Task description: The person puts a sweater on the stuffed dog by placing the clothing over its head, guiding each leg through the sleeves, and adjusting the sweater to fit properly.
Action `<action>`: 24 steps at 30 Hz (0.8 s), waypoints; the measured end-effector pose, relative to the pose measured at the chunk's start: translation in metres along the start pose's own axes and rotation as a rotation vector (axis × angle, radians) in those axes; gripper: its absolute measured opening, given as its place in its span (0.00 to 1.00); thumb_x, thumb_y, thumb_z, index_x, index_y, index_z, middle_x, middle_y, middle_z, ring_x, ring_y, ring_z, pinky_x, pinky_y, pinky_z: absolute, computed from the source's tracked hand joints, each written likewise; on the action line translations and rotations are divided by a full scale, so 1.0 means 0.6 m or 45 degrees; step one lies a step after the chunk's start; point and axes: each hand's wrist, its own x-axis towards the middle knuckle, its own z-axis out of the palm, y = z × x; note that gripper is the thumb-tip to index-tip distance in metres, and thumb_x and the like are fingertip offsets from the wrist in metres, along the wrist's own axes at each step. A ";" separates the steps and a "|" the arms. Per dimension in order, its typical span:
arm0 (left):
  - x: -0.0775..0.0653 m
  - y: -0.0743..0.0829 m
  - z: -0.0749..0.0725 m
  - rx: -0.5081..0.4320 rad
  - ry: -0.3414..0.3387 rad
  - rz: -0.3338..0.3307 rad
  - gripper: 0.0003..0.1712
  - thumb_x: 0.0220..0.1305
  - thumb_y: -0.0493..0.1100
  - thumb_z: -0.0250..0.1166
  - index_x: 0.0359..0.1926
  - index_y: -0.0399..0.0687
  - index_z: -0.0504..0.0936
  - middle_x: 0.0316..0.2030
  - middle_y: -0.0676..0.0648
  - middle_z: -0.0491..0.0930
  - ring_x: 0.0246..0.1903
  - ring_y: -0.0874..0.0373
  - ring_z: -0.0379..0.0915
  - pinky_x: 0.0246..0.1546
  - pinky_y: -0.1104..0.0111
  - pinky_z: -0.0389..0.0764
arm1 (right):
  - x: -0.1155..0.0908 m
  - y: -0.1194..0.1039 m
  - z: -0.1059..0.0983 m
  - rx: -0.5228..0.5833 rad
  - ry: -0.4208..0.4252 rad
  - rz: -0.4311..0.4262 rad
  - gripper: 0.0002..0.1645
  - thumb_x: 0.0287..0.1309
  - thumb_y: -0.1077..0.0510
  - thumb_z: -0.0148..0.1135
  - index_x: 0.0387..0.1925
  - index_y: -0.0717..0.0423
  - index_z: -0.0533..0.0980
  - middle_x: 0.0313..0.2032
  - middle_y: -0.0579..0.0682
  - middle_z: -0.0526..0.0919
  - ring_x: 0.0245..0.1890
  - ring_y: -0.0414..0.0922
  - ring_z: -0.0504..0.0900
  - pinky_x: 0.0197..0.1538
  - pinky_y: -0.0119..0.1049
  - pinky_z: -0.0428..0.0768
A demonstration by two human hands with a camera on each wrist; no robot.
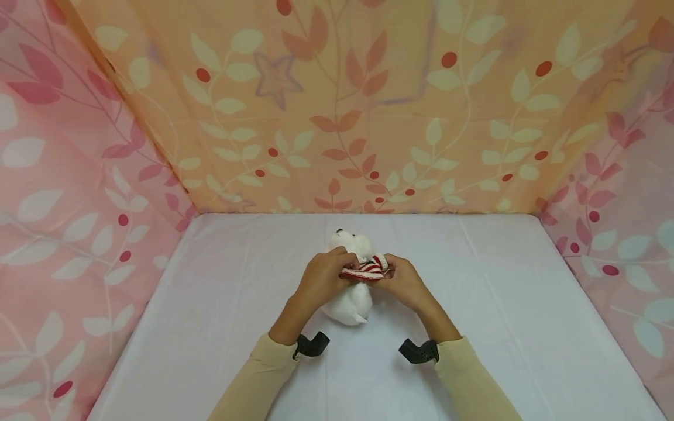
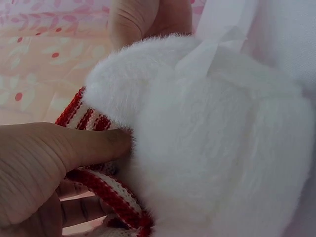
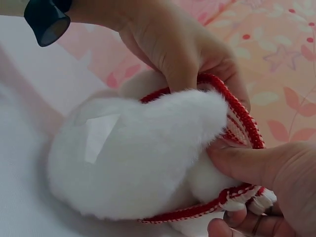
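Note:
A white plush toy (image 1: 347, 307) lies on the white table, its head with a dark nose toward the back. Around its upper body is a red-and-white striped knitted sweater (image 1: 371, 269), bunched up. My left hand (image 1: 327, 275) grips the sweater's hem from the left, thumb inside the edge in the left wrist view. From the right, my right hand (image 1: 402, 279) pinches the sweater's other side, its thumb (image 3: 237, 160) tucked under the red edging against the fur. A white tag (image 3: 101, 136) stands out from the toy's lower body.
White cloth covers the table (image 1: 500, 304). Behind it rises an orange leaf-patterned curtain (image 1: 400, 140), with pink patterned curtains (image 1: 68, 234) at both sides. Black wrist-worn devices (image 1: 419, 352) sit on both wrists by the beige sleeves (image 1: 258, 374).

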 end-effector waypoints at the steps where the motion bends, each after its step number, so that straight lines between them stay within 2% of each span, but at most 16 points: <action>1: 0.000 0.000 0.000 0.006 0.003 -0.001 0.15 0.49 0.41 0.81 0.34 0.57 0.83 0.30 0.58 0.74 0.25 0.61 0.70 0.29 0.66 0.71 | 0.000 0.000 0.001 0.005 0.012 0.007 0.22 0.50 0.62 0.77 0.46 0.64 0.80 0.37 0.52 0.86 0.31 0.42 0.78 0.33 0.32 0.76; 9: 0.003 0.001 0.003 0.005 0.047 -0.010 0.13 0.49 0.39 0.80 0.32 0.57 0.84 0.29 0.58 0.75 0.23 0.62 0.69 0.27 0.68 0.70 | -0.001 -0.004 0.010 -0.064 0.266 -0.001 0.14 0.45 0.62 0.79 0.36 0.58 0.84 0.27 0.51 0.85 0.26 0.44 0.80 0.26 0.33 0.75; 13: 0.003 0.000 0.002 -0.013 0.024 -0.023 0.11 0.52 0.43 0.80 0.33 0.58 0.85 0.29 0.58 0.75 0.23 0.62 0.68 0.26 0.69 0.69 | -0.002 -0.003 0.014 -0.077 0.394 -0.048 0.14 0.43 0.63 0.80 0.34 0.58 0.84 0.29 0.53 0.84 0.27 0.45 0.80 0.26 0.32 0.74; 18: 0.001 0.002 -0.001 -0.068 -0.022 -0.043 0.12 0.51 0.45 0.81 0.35 0.57 0.86 0.29 0.57 0.75 0.25 0.62 0.68 0.27 0.69 0.69 | 0.000 0.005 0.014 -0.107 0.573 -0.145 0.09 0.42 0.67 0.78 0.28 0.58 0.85 0.33 0.50 0.85 0.29 0.45 0.79 0.27 0.33 0.73; 21: 0.000 0.003 -0.003 -0.057 -0.028 -0.049 0.13 0.50 0.45 0.81 0.35 0.57 0.86 0.29 0.57 0.74 0.25 0.62 0.68 0.27 0.69 0.68 | 0.002 0.006 0.008 -0.168 0.556 -0.231 0.08 0.42 0.67 0.78 0.28 0.58 0.85 0.34 0.49 0.84 0.32 0.48 0.80 0.33 0.37 0.77; 24: -0.002 0.003 -0.005 -0.029 -0.021 -0.063 0.13 0.50 0.45 0.81 0.35 0.56 0.85 0.28 0.57 0.72 0.24 0.62 0.66 0.26 0.69 0.67 | 0.000 0.001 -0.004 -0.203 0.408 -0.305 0.10 0.44 0.64 0.80 0.30 0.57 0.85 0.39 0.49 0.83 0.40 0.49 0.80 0.43 0.46 0.79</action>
